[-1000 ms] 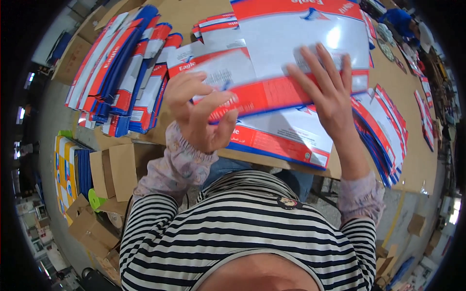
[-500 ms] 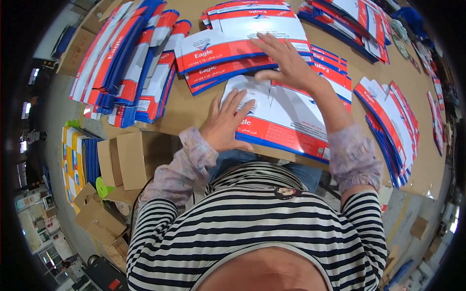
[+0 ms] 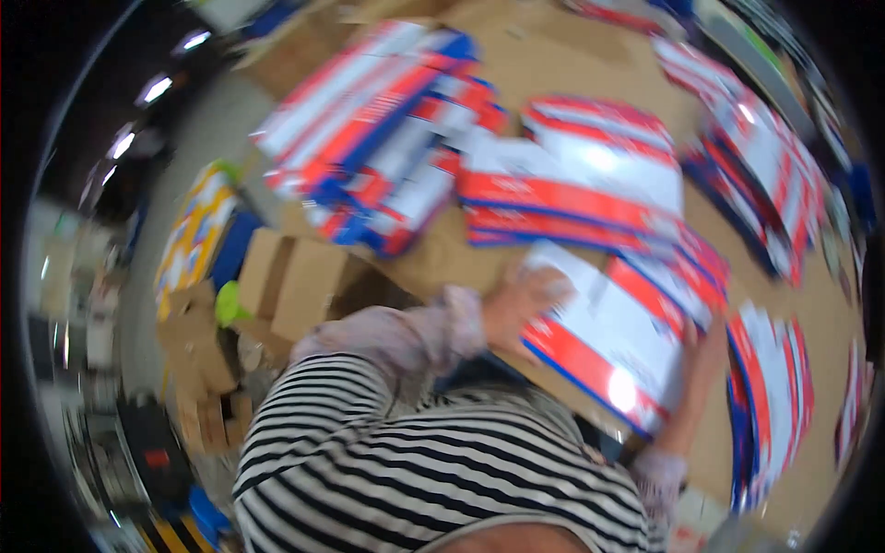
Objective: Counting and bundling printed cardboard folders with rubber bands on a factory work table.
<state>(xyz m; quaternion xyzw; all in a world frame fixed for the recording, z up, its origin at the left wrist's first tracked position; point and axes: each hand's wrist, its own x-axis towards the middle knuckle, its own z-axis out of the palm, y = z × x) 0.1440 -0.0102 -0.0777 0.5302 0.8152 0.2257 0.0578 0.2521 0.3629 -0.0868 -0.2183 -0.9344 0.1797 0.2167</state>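
A flat white, red and blue printed carton blank lies in front of me by the table's near edge. My left hand rests over its left end, fingers on the white part and apart, though blurred. My right hand is along its right end; motion smears the fingers, so I cannot make out their grip. Just behind is a stack of the same blanks, and more blanks show beside my right fingers.
Folded blanks are piled at the left of the brown table. More piles lie at the far right and near right. Opened brown boxes and a yellow-and-white patterned stack stand beyond the table's left side.
My right hand has come down from the stack behind to the right end of the front blank. My left hand stays at its left end. The whole view has turned and blurred.
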